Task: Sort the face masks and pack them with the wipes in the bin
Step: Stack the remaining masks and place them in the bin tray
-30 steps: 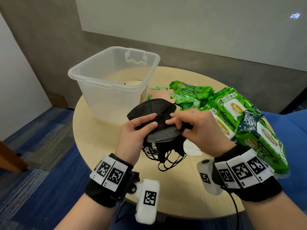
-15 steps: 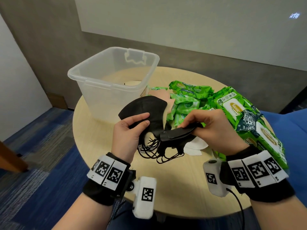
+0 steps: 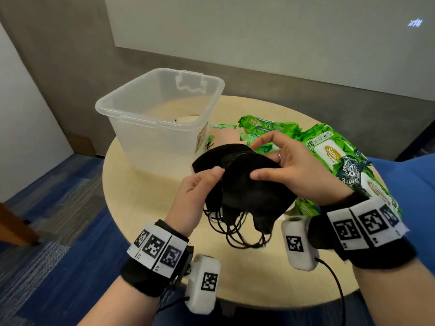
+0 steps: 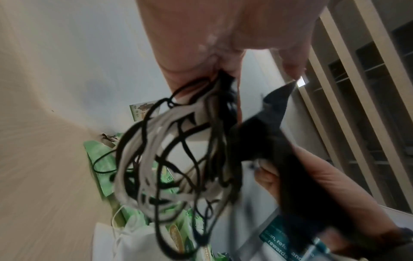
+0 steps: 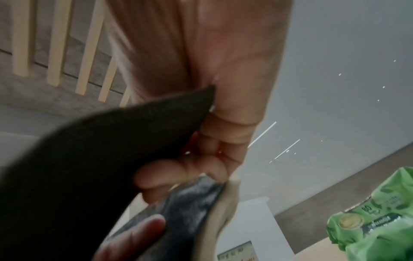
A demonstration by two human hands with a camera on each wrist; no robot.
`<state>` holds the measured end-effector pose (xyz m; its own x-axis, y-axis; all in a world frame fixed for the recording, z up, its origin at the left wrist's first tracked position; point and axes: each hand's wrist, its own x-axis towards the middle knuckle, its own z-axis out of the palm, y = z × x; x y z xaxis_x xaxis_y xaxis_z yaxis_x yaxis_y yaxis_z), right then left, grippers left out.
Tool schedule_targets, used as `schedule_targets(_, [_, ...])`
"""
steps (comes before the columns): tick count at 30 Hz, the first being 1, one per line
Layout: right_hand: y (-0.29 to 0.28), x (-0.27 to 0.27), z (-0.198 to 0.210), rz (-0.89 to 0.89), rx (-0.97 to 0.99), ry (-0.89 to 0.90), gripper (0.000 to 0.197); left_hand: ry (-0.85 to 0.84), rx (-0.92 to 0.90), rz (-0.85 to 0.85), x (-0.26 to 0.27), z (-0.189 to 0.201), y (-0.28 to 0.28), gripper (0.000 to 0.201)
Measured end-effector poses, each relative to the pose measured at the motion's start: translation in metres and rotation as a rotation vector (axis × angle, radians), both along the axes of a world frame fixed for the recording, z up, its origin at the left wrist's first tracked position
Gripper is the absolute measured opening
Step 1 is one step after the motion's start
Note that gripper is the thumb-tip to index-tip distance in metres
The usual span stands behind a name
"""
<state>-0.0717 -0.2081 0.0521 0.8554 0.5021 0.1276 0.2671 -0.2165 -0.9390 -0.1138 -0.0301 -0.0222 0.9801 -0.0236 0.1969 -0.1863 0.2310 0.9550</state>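
Both hands hold a stack of black face masks point(image 3: 247, 184) above the table's middle. My left hand point(image 3: 200, 187) pinches the stack's left edge with thumb on top. My right hand point(image 3: 282, 165) grips the top black mask point(image 5: 89, 155), thumb on its face and fingers over its far edge. Tangled black ear loops point(image 3: 237, 229) hang below, close up in the left wrist view as ear loops point(image 4: 174, 159). The clear plastic bin point(image 3: 160, 118) stands at the back left. Green wipes packs point(image 3: 329, 158) lie at the right, with a white mask point(image 3: 292, 208) peeking under the stack.
The round wooden table point(image 3: 146, 208) has bare surface at the left and front. A peach mask point(image 3: 226, 137) lies between the bin and the wipes. Blue carpet point(image 3: 58, 220) lies left of the table, and a blue seat point(image 3: 404, 180) at the right.
The right hand, which had pulled one black mask away to the right, has brought it back on top of the stack in the left hand. Both hands have risen slightly.
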Motion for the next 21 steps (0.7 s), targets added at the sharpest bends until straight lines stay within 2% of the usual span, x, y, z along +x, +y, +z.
schedule_targets(5, [0.005, 0.005, -0.013, -0.026, -0.002, -0.04, 0.043, -0.007, 0.062, 0.061, 0.002, 0.0, -0.004, 0.054])
schedule_targets(10, [0.002, -0.007, -0.005, 0.134, 0.041, -0.064, 0.029, 0.053, 0.09, 0.15, 0.004, 0.0, -0.001, 0.03])
schedule_targets(11, [0.0, -0.007, -0.004, 0.137, 0.03, -0.066, 0.032, 0.06, 0.094, 0.151, 0.003, 0.001, -0.001, 0.027])
schedule_targets(14, [-0.008, -0.006, -0.003, 0.135, 0.032, -0.047, 0.045, 0.062, 0.085, 0.136, 0.003, 0.001, 0.0, 0.031])
schedule_targets(17, [-0.012, -0.004, -0.005, 0.164, -0.015, -0.109, 0.051, 0.065, 0.057, 0.128, 0.003, 0.003, 0.0, 0.037])
schedule_targets(21, [-0.009, -0.003, -0.004, 0.138, -0.089, -0.225, 0.029, 0.079, 0.065, 0.138, 0.002, 0.006, -0.002, 0.027])
